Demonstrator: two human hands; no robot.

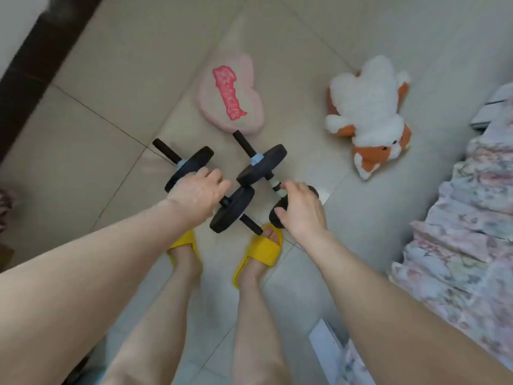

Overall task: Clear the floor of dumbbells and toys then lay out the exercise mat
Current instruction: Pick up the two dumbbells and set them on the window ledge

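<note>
Two dumbbells lie on the tiled floor (111, 112) just ahead of the yellow slippers (261, 248). The left dumbbell (194, 173) runs under the left hand (198, 194), whose fingers (219, 179) are curled loosely over its bar between the plates; whether they have closed on it cannot be told. The right dumbbell (261, 165) passes beneath the right hand (302, 212), whose fingers (291, 187) are spread and bent above the near plate, not seen to be clamped on anything.

Both dumbbells are judged heavy, rigid and liable to roll on their round plates, so the bare bar between the plates is the place to be gripped. Beyond the fingers lie a pink cushion (230, 93) and, further right, a white-and-orange plush toy (369, 112); both are judged soft, light and easily taken anywhere.

The left dumbbell's bar is hidden by the hand, and the right dumbbell's near plate is partly covered. No exercise mat can be made out. The flowered fabric (466, 218) at the right is cut off by the edge.
</note>
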